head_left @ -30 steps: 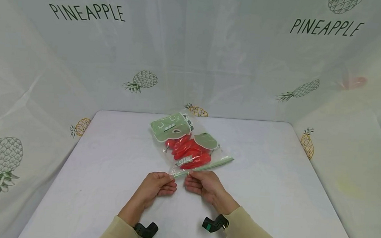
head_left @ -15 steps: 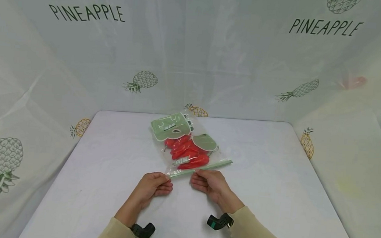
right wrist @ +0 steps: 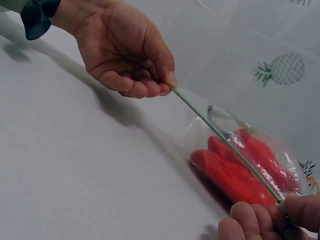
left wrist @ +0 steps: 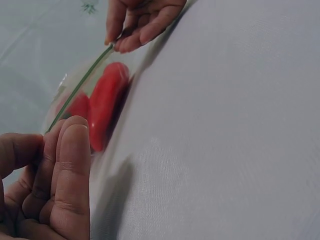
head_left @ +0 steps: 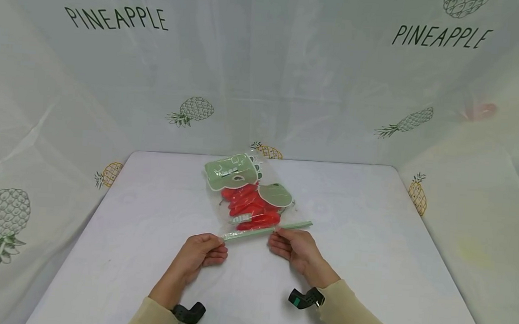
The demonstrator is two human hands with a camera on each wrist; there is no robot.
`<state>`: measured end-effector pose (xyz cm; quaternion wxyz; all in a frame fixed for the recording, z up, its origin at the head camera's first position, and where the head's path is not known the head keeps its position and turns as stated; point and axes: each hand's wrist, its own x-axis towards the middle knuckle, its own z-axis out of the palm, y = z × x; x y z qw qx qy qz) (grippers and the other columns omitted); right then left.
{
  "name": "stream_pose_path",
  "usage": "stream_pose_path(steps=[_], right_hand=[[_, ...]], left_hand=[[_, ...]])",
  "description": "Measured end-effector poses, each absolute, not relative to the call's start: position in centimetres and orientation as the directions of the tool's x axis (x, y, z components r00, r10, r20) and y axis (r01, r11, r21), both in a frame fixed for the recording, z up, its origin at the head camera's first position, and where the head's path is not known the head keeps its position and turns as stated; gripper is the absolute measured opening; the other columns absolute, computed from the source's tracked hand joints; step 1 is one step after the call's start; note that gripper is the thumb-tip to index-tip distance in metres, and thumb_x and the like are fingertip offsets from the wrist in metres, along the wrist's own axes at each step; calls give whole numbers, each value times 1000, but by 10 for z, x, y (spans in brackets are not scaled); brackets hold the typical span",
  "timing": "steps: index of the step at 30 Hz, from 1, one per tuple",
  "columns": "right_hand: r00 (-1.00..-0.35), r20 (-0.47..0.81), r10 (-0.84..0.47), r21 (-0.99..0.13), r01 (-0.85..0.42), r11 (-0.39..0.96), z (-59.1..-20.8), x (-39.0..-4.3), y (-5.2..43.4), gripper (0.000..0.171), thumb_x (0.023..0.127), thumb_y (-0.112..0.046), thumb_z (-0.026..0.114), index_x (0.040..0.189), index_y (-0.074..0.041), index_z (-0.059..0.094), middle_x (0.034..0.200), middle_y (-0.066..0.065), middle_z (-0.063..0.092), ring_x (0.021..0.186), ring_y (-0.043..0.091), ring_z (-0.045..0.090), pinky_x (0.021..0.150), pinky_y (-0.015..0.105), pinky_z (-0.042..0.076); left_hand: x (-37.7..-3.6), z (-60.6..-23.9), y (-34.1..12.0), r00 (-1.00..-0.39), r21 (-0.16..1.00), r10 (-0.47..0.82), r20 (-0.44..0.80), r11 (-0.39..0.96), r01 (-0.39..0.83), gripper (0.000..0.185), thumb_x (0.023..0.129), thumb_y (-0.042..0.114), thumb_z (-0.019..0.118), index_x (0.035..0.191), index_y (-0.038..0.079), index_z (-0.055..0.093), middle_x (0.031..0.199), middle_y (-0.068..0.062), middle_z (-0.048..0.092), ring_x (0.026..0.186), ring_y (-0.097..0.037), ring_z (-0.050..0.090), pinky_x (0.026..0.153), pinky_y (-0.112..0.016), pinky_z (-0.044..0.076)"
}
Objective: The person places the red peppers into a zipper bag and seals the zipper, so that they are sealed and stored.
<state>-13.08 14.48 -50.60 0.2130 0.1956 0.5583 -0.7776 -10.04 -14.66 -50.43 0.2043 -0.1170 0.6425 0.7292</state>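
A clear zip bag [head_left: 231, 172] printed with green shapes lies on the table with several long red peppers [head_left: 249, 204] inside. Its green zip strip [head_left: 254, 233] runs along the edge nearest the person. My left hand [head_left: 196, 254] pinches the left end of that strip between thumb and forefinger, the other fingers loosely curled. Further right, my right hand [head_left: 299, 251] pinches the strip the same way, with a short end sticking out past it. In the right wrist view the strip [right wrist: 225, 141] stretches straight between both hands, raised in front of the peppers [right wrist: 230, 172].
The white table [head_left: 371, 240] extends around the bag on all sides. A pale curtain [head_left: 292, 84] with pineapple prints hangs behind it and along both sides. Each wrist wears a black camera mount, such as the left mount [head_left: 189, 313].
My right hand has slid rightward along the zip strip, away from the left hand. The left hand has shifted slightly left, and the bag's near edge has moved left with it.
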Motion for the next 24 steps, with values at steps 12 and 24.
stream_pose_path(steps=[12, 24], right_hand=[[-828, -558, -59, -778, 547, -309, -506, -135, 161, 32, 103, -15, 68, 126, 8, 66, 101, 14, 80, 90, 22, 79, 86, 40, 65], [-829, -558, -35, -776, 537, -331, -509, -139, 179, 29, 104, -13, 66, 123, 9, 66, 96, 11, 80, 89, 20, 79, 85, 37, 65]], left_hand=[[-103, -509, -152, -888, 884, 119, -445, -101, -456, 18, 104, 11, 63, 104, -6, 70, 86, -8, 77, 78, -16, 75, 75, -32, 66], [-103, -505, -159, -886, 877, 126, -447, -131, -461, 14, 104, 10, 63, 99, -1, 70, 84, -7, 76, 77, -14, 75, 74, -30, 65]])
